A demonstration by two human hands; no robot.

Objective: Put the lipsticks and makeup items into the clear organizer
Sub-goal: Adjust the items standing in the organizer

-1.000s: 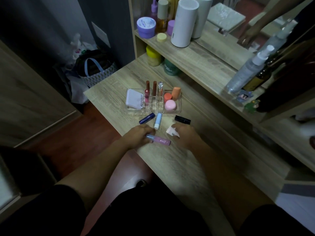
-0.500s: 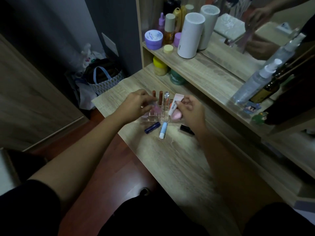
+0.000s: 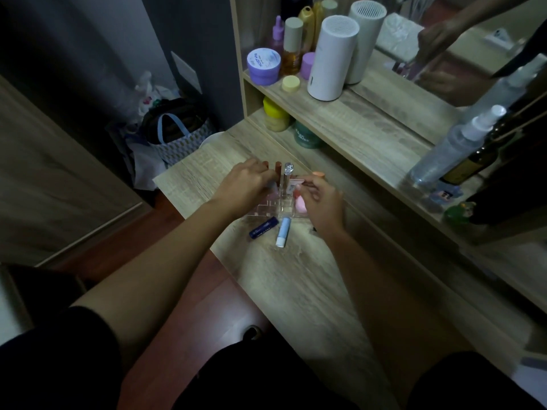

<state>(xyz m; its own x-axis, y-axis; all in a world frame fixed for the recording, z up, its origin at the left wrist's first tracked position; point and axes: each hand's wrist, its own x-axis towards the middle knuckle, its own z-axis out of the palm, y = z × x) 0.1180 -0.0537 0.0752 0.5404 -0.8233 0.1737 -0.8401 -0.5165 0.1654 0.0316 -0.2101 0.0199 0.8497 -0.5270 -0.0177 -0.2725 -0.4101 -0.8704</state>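
The clear organizer [image 3: 264,210] stands on the wooden table, and both hands are over it. My left hand [image 3: 243,187] covers its left side, fingers closed on a blurred pink lip tube [image 3: 273,188] held down among the slots. My right hand [image 3: 323,202] pinches a small white-and-pink tube [image 3: 294,182] over the right compartment, above a pink round item [image 3: 301,204]. Upright lipsticks [image 3: 278,167] and a clear-capped one [image 3: 288,170] stand in the back slots. A dark blue lipstick [image 3: 263,228] and a light blue balm stick [image 3: 283,232] lie on the table in front of the organizer.
A raised shelf [image 3: 340,119] behind the table carries jars, bottles and a white cylinder [image 3: 331,59]; a spray bottle [image 3: 450,149] stands to the right, with a mirror behind. The table's left edge drops to the floor, where a bag [image 3: 174,137] sits.
Both hands picked the pink tube and the small white tube up off the table and carried them to the organizer. In the last half second they have lowered into it.
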